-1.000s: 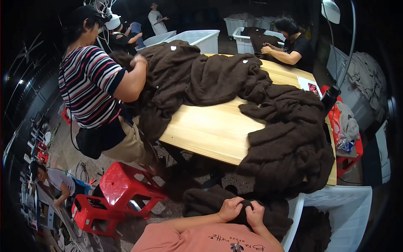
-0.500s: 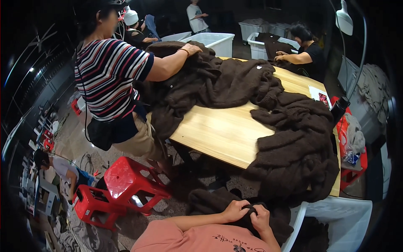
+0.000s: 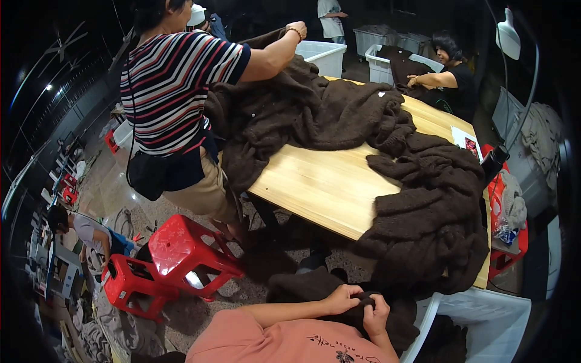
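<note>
Striped-shirt co-worker's hand (image 3: 298, 29) had shot up since a moment ago, hoisting brown knit (image 3: 266, 40). Meanwhile the pink-shirt wearer's (image 3: 266, 340) left hand (image 3: 340, 300) and right hand (image 3: 376, 314) both had fingers (image 3: 379, 304) pinched tight on a dark-brown knit garment (image 3: 302, 287) below the table (image 3: 321, 187), bulk spread sideways past both, neither hand nearer.

one red stool (image 3: 178, 243) stands just beside a second stool (image 3: 129, 282), also red. at the upper right there is a white lamp (image 3: 508, 37).
</note>
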Tool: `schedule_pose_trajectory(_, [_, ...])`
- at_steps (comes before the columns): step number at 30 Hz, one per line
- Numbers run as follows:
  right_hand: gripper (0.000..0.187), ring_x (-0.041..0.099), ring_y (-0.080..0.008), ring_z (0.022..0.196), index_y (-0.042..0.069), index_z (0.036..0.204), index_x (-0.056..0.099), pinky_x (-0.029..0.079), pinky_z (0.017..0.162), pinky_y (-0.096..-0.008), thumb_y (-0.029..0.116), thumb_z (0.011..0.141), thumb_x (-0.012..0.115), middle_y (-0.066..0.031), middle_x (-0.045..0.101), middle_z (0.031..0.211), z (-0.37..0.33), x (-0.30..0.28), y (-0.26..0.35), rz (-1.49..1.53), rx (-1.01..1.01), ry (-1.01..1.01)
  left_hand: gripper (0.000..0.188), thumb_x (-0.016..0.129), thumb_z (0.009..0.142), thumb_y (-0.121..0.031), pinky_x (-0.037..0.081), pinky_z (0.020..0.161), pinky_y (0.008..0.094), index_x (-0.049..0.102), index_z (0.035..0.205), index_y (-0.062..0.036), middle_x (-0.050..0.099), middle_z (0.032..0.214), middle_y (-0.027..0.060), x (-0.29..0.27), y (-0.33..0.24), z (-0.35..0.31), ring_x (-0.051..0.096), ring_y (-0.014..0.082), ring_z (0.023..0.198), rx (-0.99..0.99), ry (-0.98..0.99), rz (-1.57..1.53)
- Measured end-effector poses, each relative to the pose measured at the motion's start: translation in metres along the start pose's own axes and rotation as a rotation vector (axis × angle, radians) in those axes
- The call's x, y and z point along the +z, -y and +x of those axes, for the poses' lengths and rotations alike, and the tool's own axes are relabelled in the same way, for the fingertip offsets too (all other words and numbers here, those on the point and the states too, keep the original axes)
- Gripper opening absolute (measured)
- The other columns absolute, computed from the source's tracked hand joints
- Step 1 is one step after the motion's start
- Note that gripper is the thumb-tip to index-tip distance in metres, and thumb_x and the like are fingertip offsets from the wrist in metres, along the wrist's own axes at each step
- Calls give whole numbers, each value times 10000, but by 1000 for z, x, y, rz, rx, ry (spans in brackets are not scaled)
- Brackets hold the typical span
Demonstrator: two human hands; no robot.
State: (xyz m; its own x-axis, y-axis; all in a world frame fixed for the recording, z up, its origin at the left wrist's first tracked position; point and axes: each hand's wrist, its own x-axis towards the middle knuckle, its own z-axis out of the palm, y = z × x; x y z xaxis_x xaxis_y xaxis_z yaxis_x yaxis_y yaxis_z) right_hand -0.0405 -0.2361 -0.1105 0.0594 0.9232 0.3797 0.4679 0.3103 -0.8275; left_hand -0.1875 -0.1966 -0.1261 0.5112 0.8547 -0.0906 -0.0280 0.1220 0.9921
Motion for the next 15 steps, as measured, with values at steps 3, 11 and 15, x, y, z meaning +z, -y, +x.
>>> schedule_pose_trajectory(3, [119,578,-271,626,-3,802,538,453,578,-303,-30,686,533,-139,573,718,0,-7,6,95,92,72,146,542,721,-20,438,618,228,596,852,14,601,710,42,4,-9,-7,529,71,673,79,-66,94])
schedule_pose_trajectory(11, [181,548,-265,541,1,798,556,444,512,-313,-44,623,547,-122,542,659,6,-19,24,-54,-181,64,183,531,682,-3,461,629,240,612,845,14,615,730,77,4,-28,-6,571,116,689,132,-26,144])
schedule_pose_trajectory(15, [219,528,-246,527,-14,833,565,417,461,-331,-1,614,574,-107,533,667,4,-26,29,-284,-506,116,198,500,682,61,445,620,199,630,822,9,614,727,14,-1,-38,-6,531,53,676,17,76,-75])
